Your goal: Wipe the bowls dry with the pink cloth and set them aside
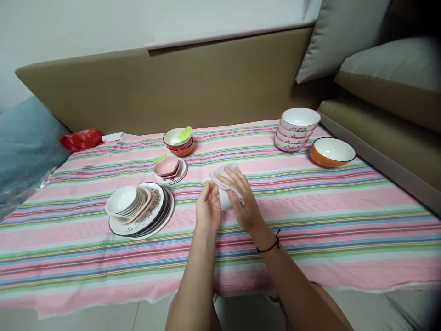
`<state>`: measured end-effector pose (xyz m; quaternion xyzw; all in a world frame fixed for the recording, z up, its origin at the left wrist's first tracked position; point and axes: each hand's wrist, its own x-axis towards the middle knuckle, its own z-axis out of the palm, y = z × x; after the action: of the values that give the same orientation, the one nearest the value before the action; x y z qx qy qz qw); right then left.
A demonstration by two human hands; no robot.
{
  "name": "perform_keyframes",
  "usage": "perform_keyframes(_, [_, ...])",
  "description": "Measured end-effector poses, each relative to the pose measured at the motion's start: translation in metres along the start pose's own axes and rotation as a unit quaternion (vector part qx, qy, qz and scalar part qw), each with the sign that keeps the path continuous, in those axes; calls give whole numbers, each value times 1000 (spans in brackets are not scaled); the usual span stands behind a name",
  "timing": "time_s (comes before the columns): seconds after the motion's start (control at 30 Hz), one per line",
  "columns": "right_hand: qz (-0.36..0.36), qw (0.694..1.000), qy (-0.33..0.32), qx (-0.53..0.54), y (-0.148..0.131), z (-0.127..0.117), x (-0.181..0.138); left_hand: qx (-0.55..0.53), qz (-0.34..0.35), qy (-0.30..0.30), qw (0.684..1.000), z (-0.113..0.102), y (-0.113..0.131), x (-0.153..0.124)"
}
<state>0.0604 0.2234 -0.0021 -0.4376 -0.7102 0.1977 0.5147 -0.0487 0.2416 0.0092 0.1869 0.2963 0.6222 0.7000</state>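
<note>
My left hand [207, 211] is curled around a small white cup [224, 200], holding it over the striped cloth. My right hand [241, 200] lies across the cup with a pale pink cloth [222, 177] pressed under its fingers. A black band circles my right wrist. To the left sits a stack of plates [151, 216] with small white bowls [122, 201] tilted on top. Behind that, a pink dish [166, 166] rests on saucers.
A striped tablecloth [310, 220] covers the low table. Stacked bowls with red patterns [298, 128] and an orange bowl [332, 151] stand at the back right. A bowl with a green spoon [179, 140] is at back centre. A red packet [81, 139] lies far left. A sofa surrounds the table.
</note>
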Motion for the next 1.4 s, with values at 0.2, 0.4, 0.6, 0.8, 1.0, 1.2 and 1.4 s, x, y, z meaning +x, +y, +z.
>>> perform_keyframes(0.2, [-60,996,-58,37,-6,4,-2,-85,1,44,995,-8,14,2])
perform_keyframes(0.4, [-57,992,-76,86,-9,-3,-7,-43,58,27,997,-12,20,6])
perform_keyframes(0.6, [-16,995,-42,87,-9,-8,-11,-54,83,66,993,-11,22,10])
perform_keyframes(0.8, [-45,998,42,13,-9,-2,-6,-11,79,6,997,-8,21,6])
perform_keyframes(1.0, [1,991,129,32,-6,-5,1,44,71,-66,994,-6,14,3])
perform_keyframes(1.2, [137,951,174,217,4,0,6,47,66,-51,995,-6,8,4])
perform_keyframes(1.4, [211,902,201,317,12,6,11,41,60,-39,997,-7,3,5])
